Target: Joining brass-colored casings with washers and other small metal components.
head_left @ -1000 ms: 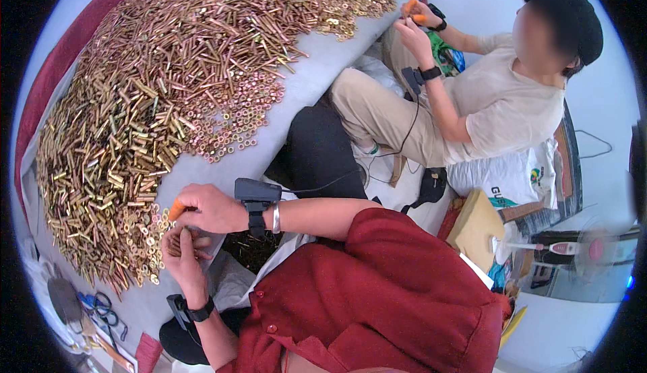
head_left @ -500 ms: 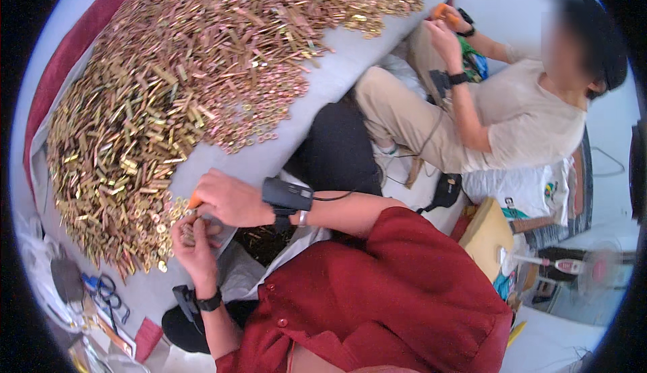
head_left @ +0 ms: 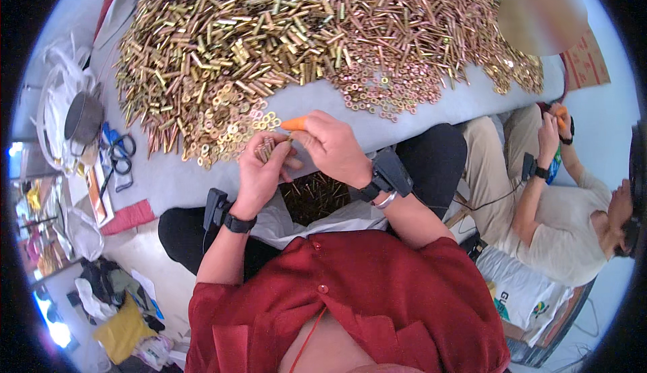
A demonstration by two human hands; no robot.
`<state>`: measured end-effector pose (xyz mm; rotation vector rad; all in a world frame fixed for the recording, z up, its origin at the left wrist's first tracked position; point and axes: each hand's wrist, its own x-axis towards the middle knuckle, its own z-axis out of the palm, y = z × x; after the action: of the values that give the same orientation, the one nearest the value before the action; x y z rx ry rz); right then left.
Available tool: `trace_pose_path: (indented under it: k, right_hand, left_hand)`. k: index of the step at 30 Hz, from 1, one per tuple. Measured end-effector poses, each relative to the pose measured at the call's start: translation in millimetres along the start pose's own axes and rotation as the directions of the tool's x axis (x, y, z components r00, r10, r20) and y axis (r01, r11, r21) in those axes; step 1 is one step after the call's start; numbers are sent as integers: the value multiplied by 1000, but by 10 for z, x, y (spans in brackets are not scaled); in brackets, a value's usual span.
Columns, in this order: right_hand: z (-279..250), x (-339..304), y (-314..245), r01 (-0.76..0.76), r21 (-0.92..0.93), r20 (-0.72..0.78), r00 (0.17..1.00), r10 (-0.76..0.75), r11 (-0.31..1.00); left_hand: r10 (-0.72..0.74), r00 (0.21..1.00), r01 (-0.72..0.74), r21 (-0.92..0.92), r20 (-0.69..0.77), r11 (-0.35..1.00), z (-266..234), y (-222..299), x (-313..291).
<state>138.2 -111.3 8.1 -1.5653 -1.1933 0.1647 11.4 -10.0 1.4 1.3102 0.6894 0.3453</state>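
My left hand [head_left: 259, 177] is closed around several short brass-coloured metal rods [head_left: 265, 148], held side by side with their ends up. My right hand [head_left: 333, 150] meets it at the left fingertips, thumb and fingers pinched together. Whatever small piece sits in that pinch is too small to name. An orange finger cover [head_left: 294, 123] is on a finger of the right hand, pointing toward the washers. Just beyond both hands lies a heap of yellowish metal washers [head_left: 232, 120], at the near edge of a large pile of metal rods [head_left: 269, 29].
Pinkish nuts or rings [head_left: 391, 93] lie on the grey sheet [head_left: 317, 103] at right. Below my hands is an opening holding dark metal pieces [head_left: 317, 198]. Scissors [head_left: 120, 154] and a dark pan [head_left: 83, 117] lie left. A co-worker [head_left: 556, 211] sits at right.
The view has turned, so the pile now spreads across the top and my hands sit nearer the centre. Both hands remain together, the left still holding the rods.
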Motion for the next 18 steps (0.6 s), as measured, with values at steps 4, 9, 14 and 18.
trace_pose_path:
  k: [4,9,14,18]
  right_hand:
    - [-4,-2,5,-186,122,-2,982,187,975]
    - [103,-71,-14,-365,248,35,929,368,897]
    - [-40,-185,254,-254,289,109,967,232,923]
    - [85,-86,82,-536,570,202,826,526,623]
  left_hand:
    - [25,998,-23,-42,49,999,-22,-45,-8]
    - [-28,998,35,-151,49,988,-56,-74,-72]
    - [-20,1000,24,-259,17,966,-158,5,-45]
    - [-16,997,38,-322,71,946,-110,-26,32]
